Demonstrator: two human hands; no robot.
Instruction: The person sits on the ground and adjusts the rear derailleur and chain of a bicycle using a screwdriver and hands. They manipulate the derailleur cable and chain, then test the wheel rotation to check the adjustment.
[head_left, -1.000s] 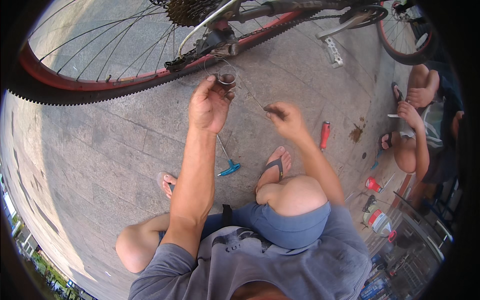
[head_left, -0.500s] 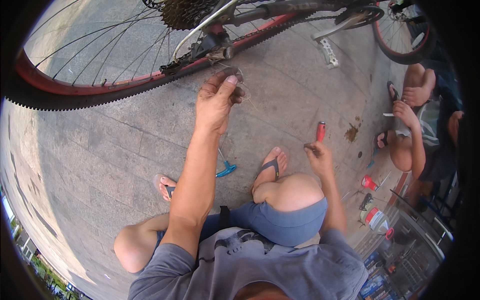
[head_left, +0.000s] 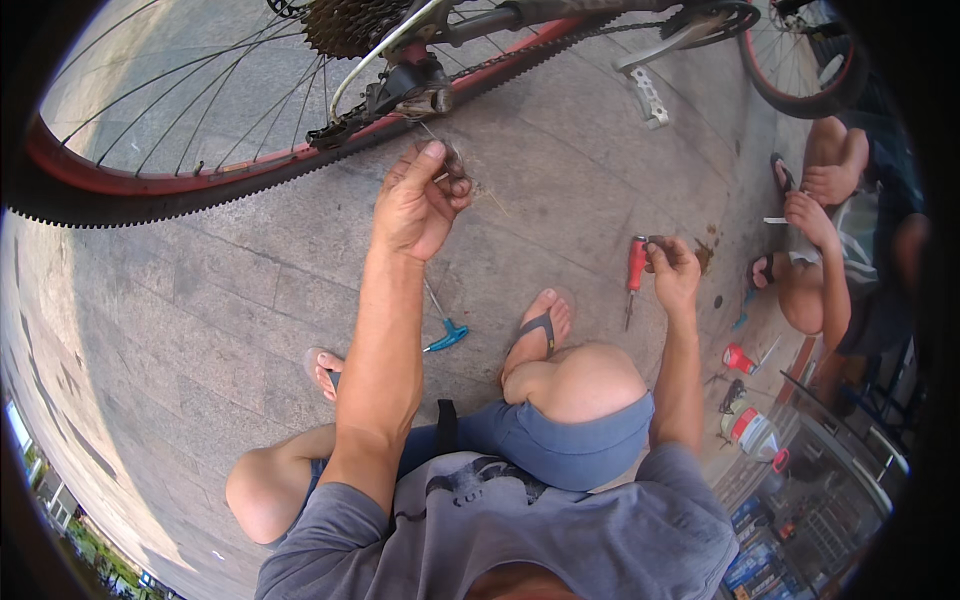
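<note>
My left hand (head_left: 414,200) is closed around a thin wire cable (head_left: 431,132) just below the black rear derailleur (head_left: 405,90) of a bicycle with a red-rimmed wheel. My right hand (head_left: 672,270) has its fingertips pinched together beside the red-handled screwdriver (head_left: 636,266); whatever it holds is too small or hidden to make out. A blue T-handled tool (head_left: 448,335) lies on the pavement between my feet, to the right of my left forearm.
Another person (head_left: 815,280) sits at the right with hands near a flip-flopped foot. A bicycle wheel (head_left: 800,105) is at top right. A red object (head_left: 738,358), a plastic jug (head_left: 755,437) and clutter lie at lower right. A pedal (head_left: 650,100) hangs above me.
My right hand has moved right and up from near the cable to beside the red screwdriver. My left hand's fingers have curled over the coiled cable.
</note>
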